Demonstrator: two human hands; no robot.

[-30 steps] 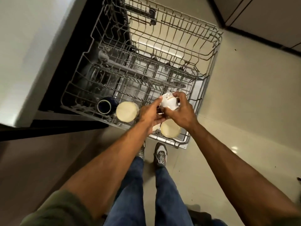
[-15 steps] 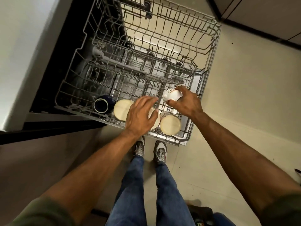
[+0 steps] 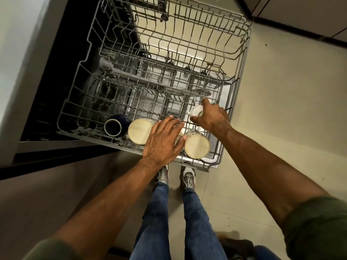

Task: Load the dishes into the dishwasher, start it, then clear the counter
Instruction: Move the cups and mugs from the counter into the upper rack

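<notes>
Setting: home kitchen. Evidence: open dishwasher with pulled-out wire rack (image 3: 242,59), cups on its near edge, counter (image 3: 22,44), tiled floor (image 3: 293,102), cabinet fronts (image 3: 304,14).

Single head view, steeply downward, close above dishwasher rack (image 3: 234,94).

The left hand (image 3: 163,141) lay over a pale cup (image 3: 179,136) in the rack (image 3: 244,44), so only a sliver showed beside the thumb; whether the palm touched it could not be told; the right hand (image 3: 210,117) covered most of the white cup (image 3: 196,111), hiding its far side; the rack's back ran off the top edge; the tub (image 3: 78,76) at left was lost in shadow; a dark thing (image 3: 234,246) on the floor was cut by the bottom edge.
</notes>
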